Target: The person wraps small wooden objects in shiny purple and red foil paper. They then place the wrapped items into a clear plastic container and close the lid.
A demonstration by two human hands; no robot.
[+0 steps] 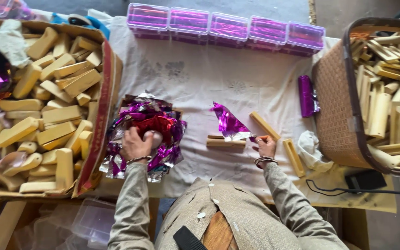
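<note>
Pressing down with the left hand (137,144), fingers curled over a crumpled heap of shiny magenta and silver foil sheets (144,134) piled on the white cloth-covered table (195,78). Pinching with the right hand (265,146), thumb and forefinger closed on the corner of a single magenta foil sheet (230,124), lifted and creased above a pale rectangular wooden block (225,141) lying on the cloth. Two more pale wooden blocks (265,125) (294,157) just beside that hand. Left: brown cardboard box (103,92) heaped with pale wooden blocks. Right: woven brown basket (334,102) filled with long pale wooden sticks, a foil-wrapped magenta block (306,96) near its wall. Along the far edge: a row of clear plastic boxes (228,28) holding magenta-wrapped pieces.
</note>
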